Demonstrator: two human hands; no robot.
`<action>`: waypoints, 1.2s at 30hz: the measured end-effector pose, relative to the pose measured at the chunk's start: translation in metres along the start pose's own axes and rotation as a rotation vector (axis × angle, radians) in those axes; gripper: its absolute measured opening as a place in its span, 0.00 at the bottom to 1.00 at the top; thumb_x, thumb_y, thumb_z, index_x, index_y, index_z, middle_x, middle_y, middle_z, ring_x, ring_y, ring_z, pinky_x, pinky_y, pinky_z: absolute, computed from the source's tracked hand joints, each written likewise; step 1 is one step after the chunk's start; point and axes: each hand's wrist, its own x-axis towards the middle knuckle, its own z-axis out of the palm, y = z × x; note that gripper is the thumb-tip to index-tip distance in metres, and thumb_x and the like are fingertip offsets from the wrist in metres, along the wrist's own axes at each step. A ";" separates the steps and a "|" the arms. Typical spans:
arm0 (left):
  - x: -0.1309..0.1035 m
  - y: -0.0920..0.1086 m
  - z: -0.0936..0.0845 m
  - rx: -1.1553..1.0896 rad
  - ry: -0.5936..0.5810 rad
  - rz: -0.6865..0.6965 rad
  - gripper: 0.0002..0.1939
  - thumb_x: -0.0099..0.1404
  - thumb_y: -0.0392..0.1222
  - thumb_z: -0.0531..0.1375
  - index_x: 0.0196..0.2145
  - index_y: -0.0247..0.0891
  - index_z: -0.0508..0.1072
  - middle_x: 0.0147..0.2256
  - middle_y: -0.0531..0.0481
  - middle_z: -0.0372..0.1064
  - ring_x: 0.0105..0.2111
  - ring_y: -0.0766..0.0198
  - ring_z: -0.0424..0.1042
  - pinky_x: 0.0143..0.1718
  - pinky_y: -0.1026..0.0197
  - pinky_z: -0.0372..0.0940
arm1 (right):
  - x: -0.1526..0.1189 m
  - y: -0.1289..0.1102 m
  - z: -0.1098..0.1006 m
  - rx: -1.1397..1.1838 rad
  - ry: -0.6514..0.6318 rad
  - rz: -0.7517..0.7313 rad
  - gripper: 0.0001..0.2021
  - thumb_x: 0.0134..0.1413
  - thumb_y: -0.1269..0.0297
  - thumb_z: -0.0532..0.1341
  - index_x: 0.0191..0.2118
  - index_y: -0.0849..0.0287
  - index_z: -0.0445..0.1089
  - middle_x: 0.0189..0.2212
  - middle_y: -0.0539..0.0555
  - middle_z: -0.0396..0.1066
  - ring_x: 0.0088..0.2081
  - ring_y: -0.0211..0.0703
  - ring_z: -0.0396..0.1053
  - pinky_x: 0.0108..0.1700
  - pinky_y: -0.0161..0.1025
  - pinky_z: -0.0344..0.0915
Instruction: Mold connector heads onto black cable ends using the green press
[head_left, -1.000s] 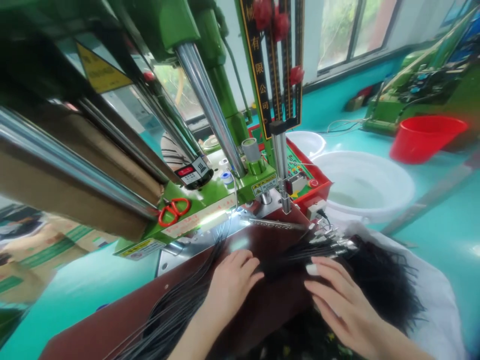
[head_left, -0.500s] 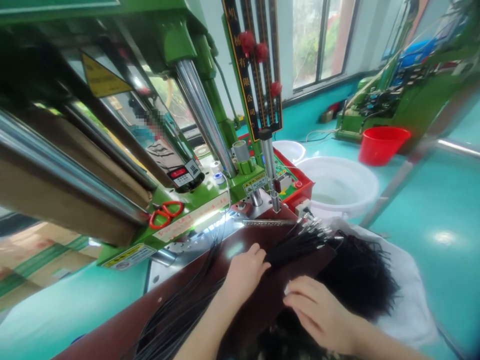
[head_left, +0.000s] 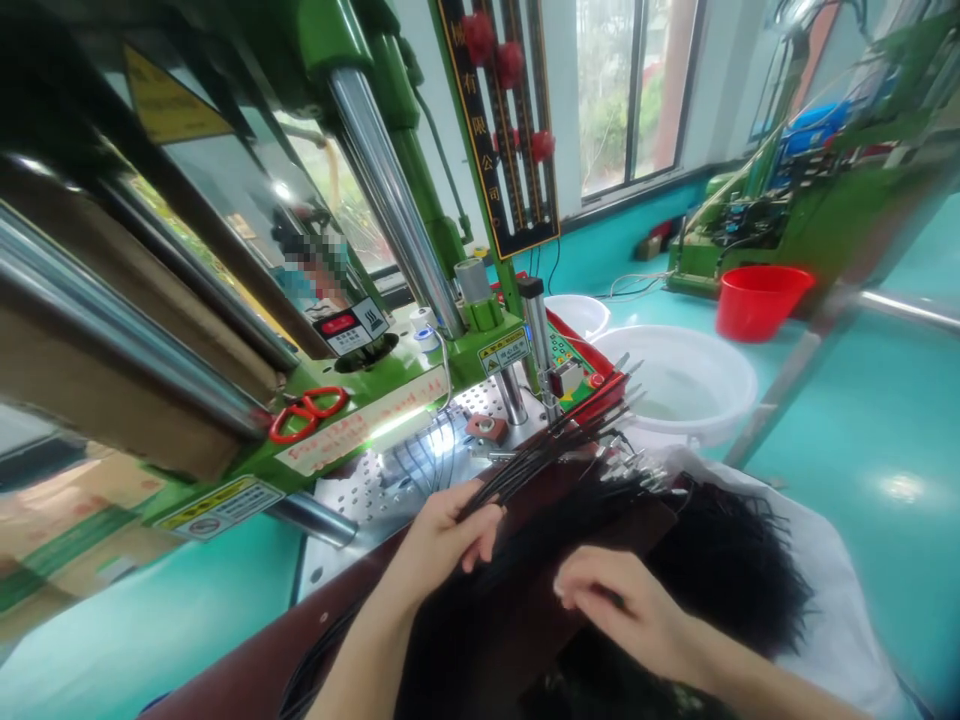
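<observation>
Left hand: grasping black cables, lower centre of frame.
Right hand: lower right of centre, fingers curled; cannot tell whether anything is inside.
Held cables: centre, slanting up rightward to metal tips.

Dark red-brown tabletop: loose black cables lie along it, metal ends toward right. Teal floor: red bucket, large white tub stand there.

Red bucket near white tub.
</observation>
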 end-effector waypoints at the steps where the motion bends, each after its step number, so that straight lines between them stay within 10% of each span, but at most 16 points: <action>1: -0.001 -0.001 0.000 -0.060 0.003 -0.014 0.13 0.60 0.47 0.53 0.24 0.35 0.64 0.16 0.56 0.62 0.13 0.75 0.55 0.15 0.69 0.49 | 0.010 0.001 0.000 0.196 0.019 0.033 0.10 0.56 0.66 0.54 0.43 0.58 0.66 0.35 0.56 0.70 0.37 0.42 0.68 0.41 0.41 0.65; 7: 0.003 -0.027 0.027 -0.197 0.014 -0.037 0.13 0.58 0.47 0.55 0.27 0.33 0.64 0.15 0.55 0.64 0.10 0.77 0.53 0.12 0.71 0.44 | 0.072 -0.003 -0.021 0.934 0.280 -0.023 0.13 0.54 0.59 0.55 0.45 0.53 0.66 0.41 0.54 0.69 0.47 0.47 0.64 0.50 0.49 0.58; 14: 0.021 -0.037 0.063 -0.204 -0.196 -0.081 0.16 0.60 0.50 0.51 0.31 0.32 0.66 0.17 0.53 0.65 0.13 0.74 0.58 0.14 0.71 0.49 | 0.065 -0.010 -0.046 0.830 0.335 0.085 0.10 0.56 0.63 0.55 0.41 0.59 0.69 0.30 0.54 0.72 0.37 0.44 0.68 0.42 0.45 0.62; 22: 0.065 0.019 0.079 -0.159 -0.187 0.020 0.12 0.60 0.46 0.50 0.26 0.35 0.62 0.20 0.53 0.67 0.13 0.73 0.61 0.13 0.71 0.52 | 0.055 0.005 -0.054 0.716 0.380 0.162 0.12 0.52 0.59 0.59 0.42 0.57 0.70 0.33 0.53 0.71 0.27 0.42 0.68 0.31 0.42 0.64; 36: 0.070 0.011 0.081 -0.284 -0.137 -0.033 0.13 0.60 0.47 0.52 0.30 0.33 0.66 0.22 0.50 0.69 0.13 0.73 0.62 0.12 0.71 0.51 | 0.055 0.015 -0.062 0.715 0.609 0.089 0.06 0.45 0.64 0.65 0.24 0.59 0.68 0.23 0.48 0.66 0.26 0.36 0.60 0.29 0.35 0.57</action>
